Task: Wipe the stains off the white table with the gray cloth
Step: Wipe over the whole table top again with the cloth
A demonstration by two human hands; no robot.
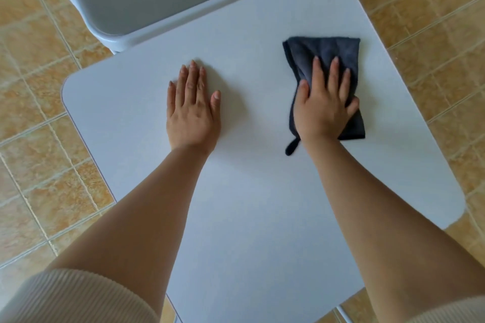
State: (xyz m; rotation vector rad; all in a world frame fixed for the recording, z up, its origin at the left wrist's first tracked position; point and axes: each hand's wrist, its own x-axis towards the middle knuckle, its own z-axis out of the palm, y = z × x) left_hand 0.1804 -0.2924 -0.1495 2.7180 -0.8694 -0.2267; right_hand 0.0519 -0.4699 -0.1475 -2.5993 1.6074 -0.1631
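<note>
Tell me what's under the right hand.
The right hand presses flat on the gray cloth, which lies on the white table. Any stain beneath the cloth is hidden.

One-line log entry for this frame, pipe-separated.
step: wipe | right hand: flat, pressing cloth | left hand: flat on table | cloth: folded, on table's right side

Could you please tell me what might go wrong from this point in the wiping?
1. The cloth lies near the table's right edge; a wide stroke by the right hand could sweep it off.
2. The left hand lies flat on the top and may smudge it.
</note>
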